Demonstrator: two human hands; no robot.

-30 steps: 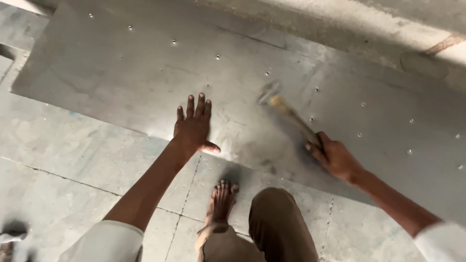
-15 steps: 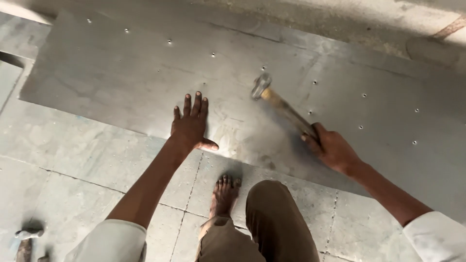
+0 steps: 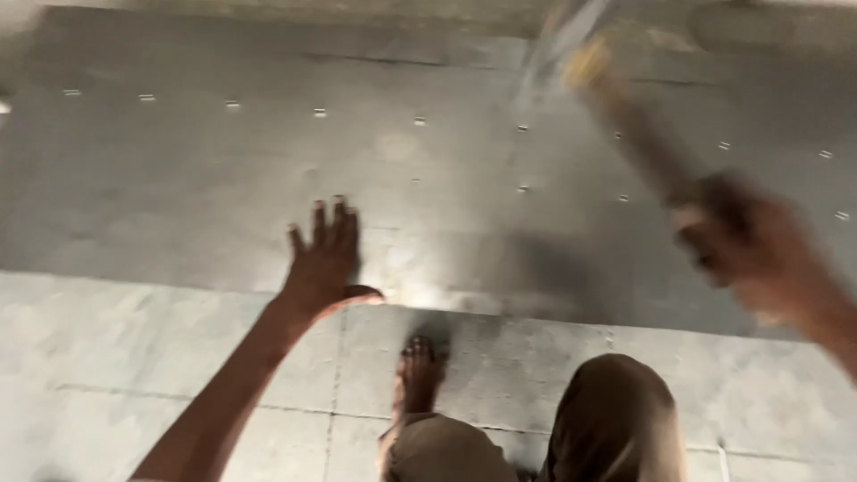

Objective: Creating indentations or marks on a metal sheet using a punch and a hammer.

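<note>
My left hand (image 3: 326,259) lies flat, fingers spread, on a large grey sheet (image 3: 196,178) laid on the floor, near the sheet's front edge. My right hand (image 3: 759,259) is raised at the right and grips the wooden handle of a hammer (image 3: 616,107). The hammer is blurred with motion, its head lifted up toward the top of the view, well above the sheet. Small bright nail heads (image 3: 522,188) dot the sheet in rows.
Grey floor tiles (image 3: 134,357) with seams run in front of the sheet. My bare foot (image 3: 420,370) rests on a tile just before the sheet's edge, and my bent knee in brown trousers (image 3: 616,419) fills the bottom right.
The hammer has swung up from the sheet, its head now high and blurred. My right hand rose with it. The view has moved closer; my left hand stays flat on the sheet.
</note>
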